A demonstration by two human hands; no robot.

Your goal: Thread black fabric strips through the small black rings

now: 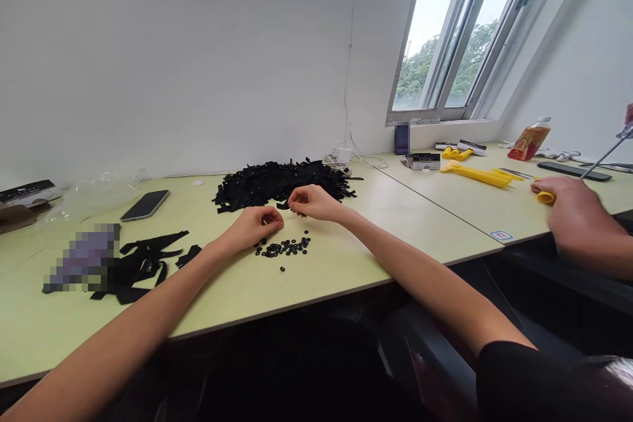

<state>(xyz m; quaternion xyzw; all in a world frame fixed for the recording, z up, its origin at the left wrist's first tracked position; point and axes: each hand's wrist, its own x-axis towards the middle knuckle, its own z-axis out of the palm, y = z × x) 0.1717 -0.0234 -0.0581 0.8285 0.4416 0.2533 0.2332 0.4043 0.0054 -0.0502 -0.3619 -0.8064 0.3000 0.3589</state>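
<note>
**Pale green table (356, 270) against white wall (198, 66): hands beside small black rings**

Black rings (284, 248) lie loosely scattered toward the table's front edge, just before both hands; presumably spread for single picking. Heap of black strips (257, 186) sits by the back edge, probably kept within reach but off the work spot. More strips (143, 264) lie left, near a phone (145, 205).

Left hand (254, 225): low, fingers curled toward thumb; contents hidden. Right hand (312, 202): fingertips bent down in a pinch-like pose at a dark scrap; grip cannot be confirmed. Forearms converge from the front edge, likely steadying fine fingerwork.
</note>
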